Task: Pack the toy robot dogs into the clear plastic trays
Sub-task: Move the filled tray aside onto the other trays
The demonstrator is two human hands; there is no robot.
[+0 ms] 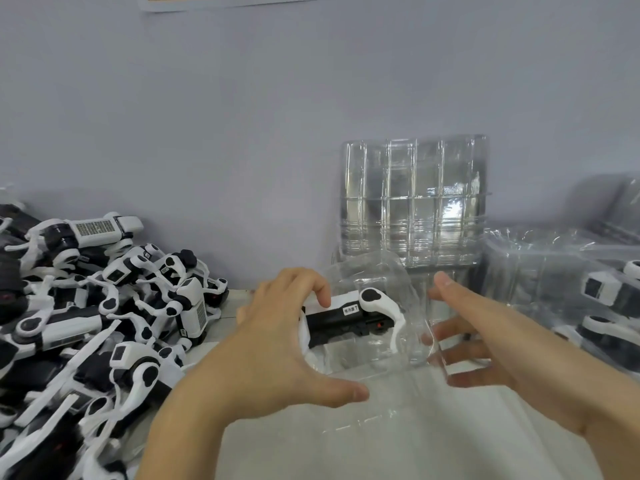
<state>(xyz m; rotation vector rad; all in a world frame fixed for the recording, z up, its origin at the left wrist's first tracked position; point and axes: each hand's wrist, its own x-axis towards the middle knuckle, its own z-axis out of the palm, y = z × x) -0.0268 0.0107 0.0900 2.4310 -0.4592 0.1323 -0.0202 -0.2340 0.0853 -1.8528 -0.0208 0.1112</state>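
head view: left hand [273,341] clasps toy dog [349,318]; right hand [485,337], fingers straight, supports clear tray [398,368]

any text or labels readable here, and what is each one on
Small white sticker on the black-and-white toy robot dog gripped by the left hand inside the clear plastic tray: a few dark characters and an arrow, too small to read.
Paper sheet at the wall's top edge: cropped, no legible text.
Nothing else carries readable text.
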